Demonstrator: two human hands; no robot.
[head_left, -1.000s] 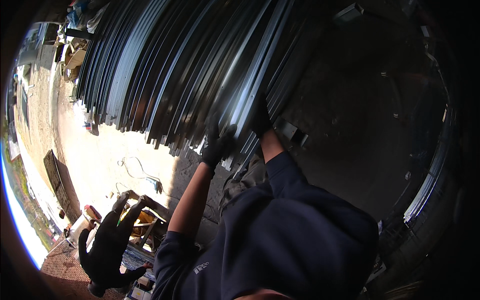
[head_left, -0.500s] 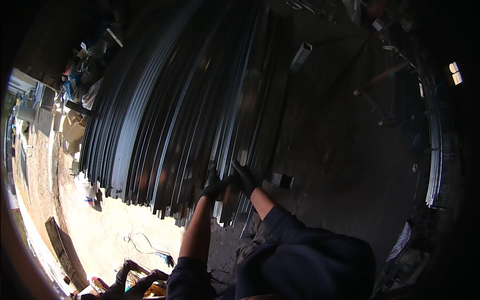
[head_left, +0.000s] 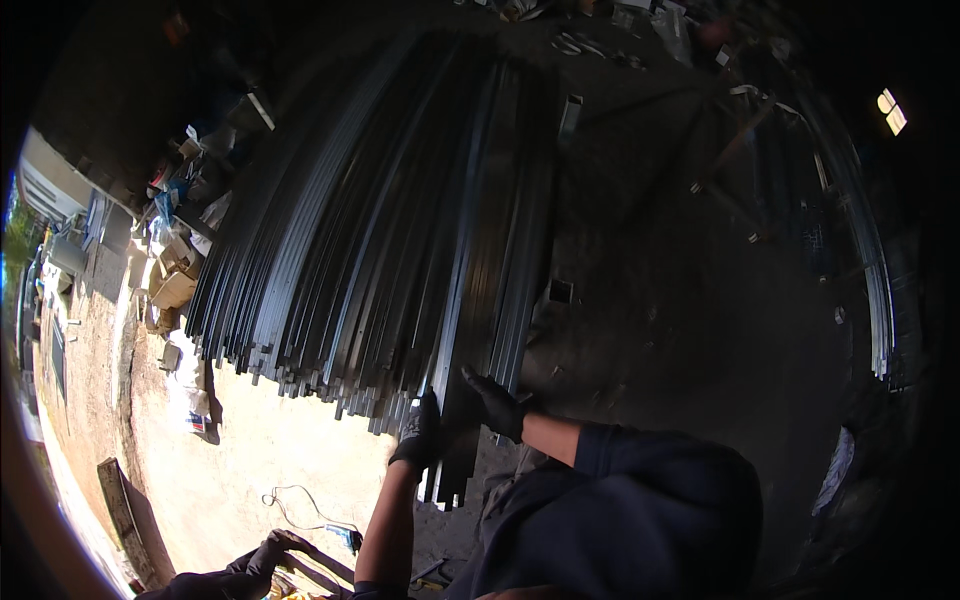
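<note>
Long dark metal bars (head_left: pixel 350 260) lie side by side in a wide stack before me, their near ends uneven. Between my hands, a narrow group of bars (head_left: pixel 457 450) sticks out nearer to me than its neighbours. My left hand (head_left: pixel 418 430), in a black glove, is closed against the left side of this group. On the group's right side, my right hand (head_left: pixel 495 405), gloved in black too, holds with its thumb side reaching over the top. The undersides of both grips are hidden.
Cardboard boxes (head_left: pixel 175 285) stand left of the stack. A plank (head_left: pixel 122 505) and a corded blue tool (head_left: pixel 345 537) lie on the sunlit ground. Right of the stack is a short square tube (head_left: pixel 560 292). More long bars (head_left: pixel 875 290) run along the far right.
Both hands have moved nearer to me and farther apart. The bars between them now stick out well past the neighbouring ends. The whole view has shifted a little.
</note>
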